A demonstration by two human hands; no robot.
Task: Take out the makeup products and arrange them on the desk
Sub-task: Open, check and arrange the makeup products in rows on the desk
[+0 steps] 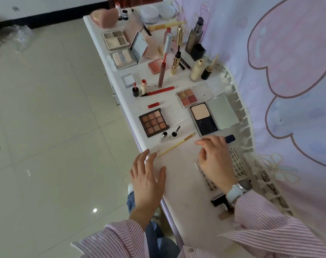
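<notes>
A white desk (177, 175) crowded with makeup — left hand (149, 175) flat, fingers spread; right hand (214, 159) relaxed over a lash tray (236, 164), gripping nothing.

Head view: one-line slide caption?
Both hands, left hand and right hand, hover open over a desk covered with opened makeup.

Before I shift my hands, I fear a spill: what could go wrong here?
The thin brush lies just beyond your left hand near the desk edge; a nudge could roll it off. The open bottle and uncapped lip gloss tube stand upright; a bump may tip them.
</notes>
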